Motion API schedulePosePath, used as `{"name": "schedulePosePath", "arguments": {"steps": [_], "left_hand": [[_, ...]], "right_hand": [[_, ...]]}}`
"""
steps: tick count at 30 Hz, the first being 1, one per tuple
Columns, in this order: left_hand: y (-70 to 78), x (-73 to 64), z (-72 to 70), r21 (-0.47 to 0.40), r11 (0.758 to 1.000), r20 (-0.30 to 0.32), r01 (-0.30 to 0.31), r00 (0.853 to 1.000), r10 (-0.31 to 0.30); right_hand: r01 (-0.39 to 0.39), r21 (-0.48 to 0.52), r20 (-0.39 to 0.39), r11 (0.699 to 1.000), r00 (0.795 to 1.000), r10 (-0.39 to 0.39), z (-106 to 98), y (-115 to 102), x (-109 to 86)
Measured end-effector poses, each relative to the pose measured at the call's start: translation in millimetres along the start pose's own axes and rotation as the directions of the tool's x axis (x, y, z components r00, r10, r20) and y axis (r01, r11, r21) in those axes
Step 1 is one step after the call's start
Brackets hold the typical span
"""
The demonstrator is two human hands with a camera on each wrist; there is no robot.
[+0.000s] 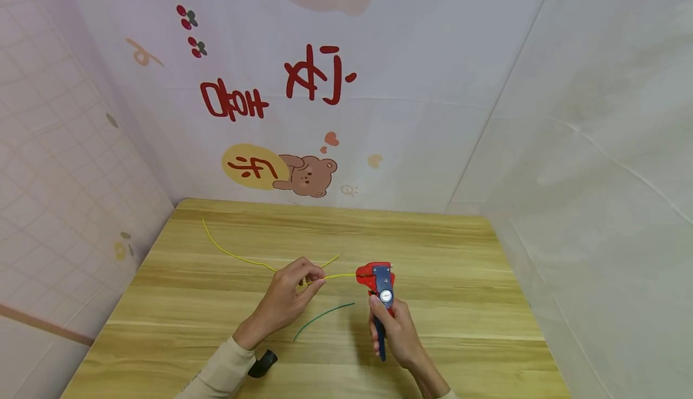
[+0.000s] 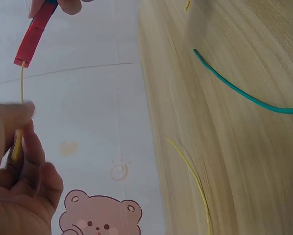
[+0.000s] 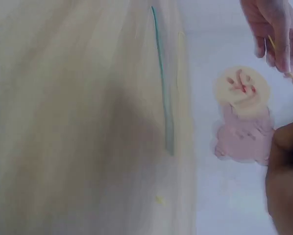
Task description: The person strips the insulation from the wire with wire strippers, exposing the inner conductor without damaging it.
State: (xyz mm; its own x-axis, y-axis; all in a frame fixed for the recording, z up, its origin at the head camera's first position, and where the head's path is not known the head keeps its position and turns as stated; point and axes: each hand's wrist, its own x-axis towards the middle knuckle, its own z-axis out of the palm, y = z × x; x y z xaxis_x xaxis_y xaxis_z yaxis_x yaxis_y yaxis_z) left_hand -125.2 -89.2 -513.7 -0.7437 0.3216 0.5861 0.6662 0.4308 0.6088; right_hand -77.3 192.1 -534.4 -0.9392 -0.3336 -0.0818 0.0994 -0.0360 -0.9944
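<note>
My left hand (image 1: 292, 293) pinches a thin yellow wire (image 1: 341, 275) between thumb and fingers. The wire runs right, and its end enters the red nose of a wire stripper (image 1: 383, 284). My right hand (image 1: 397, 333) grips the stripper's dark blue handles, thumb just below the round dial. In the left wrist view the yellow wire is taut between fingertips and red nose. Behind the left hand, another stretch of yellow wire (image 1: 233, 254) lies curved on the table, its middle hidden by the hand. A short green wire (image 1: 322, 316) lies between both hands.
The wooden table (image 1: 460, 248) meets a white printed backdrop (image 1: 411, 146) at the back and sides. A tiny yellow piece (image 3: 159, 199) lies on the wood near the stripper. Beside the left sleeve (image 1: 222, 369) is a black object (image 1: 263, 364).
</note>
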Motion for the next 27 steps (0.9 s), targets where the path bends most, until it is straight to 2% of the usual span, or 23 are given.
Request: {"name": "schedulePosePath", "arguments": {"steps": [4,15,27], "left_hand": [[0.9,0.7,1.3,-0.001,1.000,-0.002,-0.022,1.000,0.022],[1.8,3.0,0.0,-0.003,1.000,-0.007,-0.026,1.000,0.026],[0.2,3.4,0.4,-0.004,1.000,0.001,-0.015,1.000,0.015]], "right_hand": [[-0.022,0.010,-0.058,1.000,0.998,0.022,-1.5,1.5,1.3],[0.004,0.040,-0.024,0.999,1.000,-0.003,-2.3,-0.2,1.9],[0.016,0.029,-0.031,0.999,0.999,-0.015,-4.3,-0.8,1.6]]}}
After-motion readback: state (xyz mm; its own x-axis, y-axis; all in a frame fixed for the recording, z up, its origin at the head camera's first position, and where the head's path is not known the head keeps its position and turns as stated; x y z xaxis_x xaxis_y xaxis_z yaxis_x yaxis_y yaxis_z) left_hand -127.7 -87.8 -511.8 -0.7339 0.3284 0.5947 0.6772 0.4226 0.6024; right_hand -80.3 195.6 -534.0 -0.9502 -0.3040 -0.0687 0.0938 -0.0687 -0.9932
